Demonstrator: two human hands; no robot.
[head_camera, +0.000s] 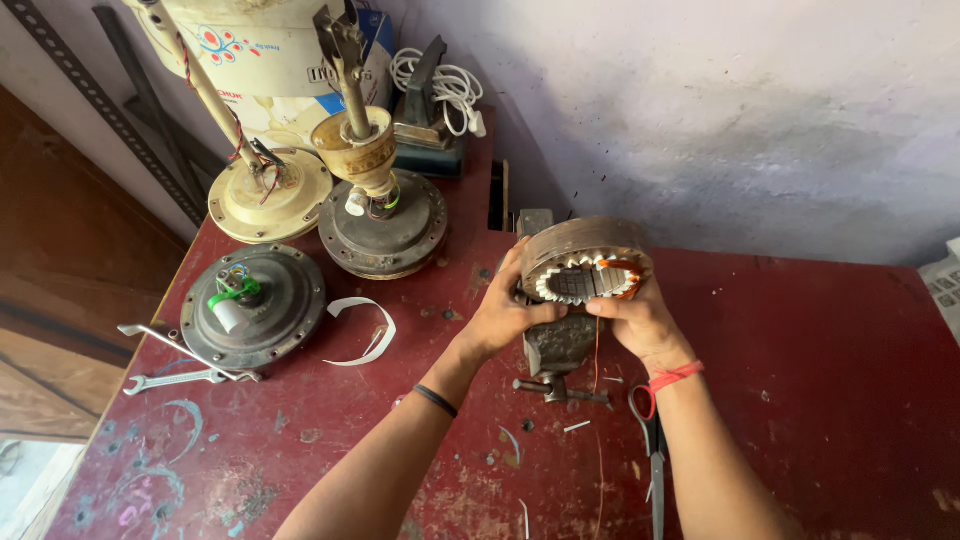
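A round metal fan stator (583, 258), with white slot liners and a few copper windings inside, is held tilted over a small bench vise (558, 345). My left hand (505, 312) grips its left rim and my right hand (632, 318) grips its lower right rim. A thin copper wire (597, 350) hangs down from the stator. The right wrist wears a red thread, the left a black band.
The red worktable (820, 380) holds scissors (652, 450), a curled white strip (362, 330), spanners (180, 378) and three fan motors: dark (255, 305), grey (385, 225) and cream (268, 195). An iron and white cord (445, 95) sit at the back. The table's left edge drops off.
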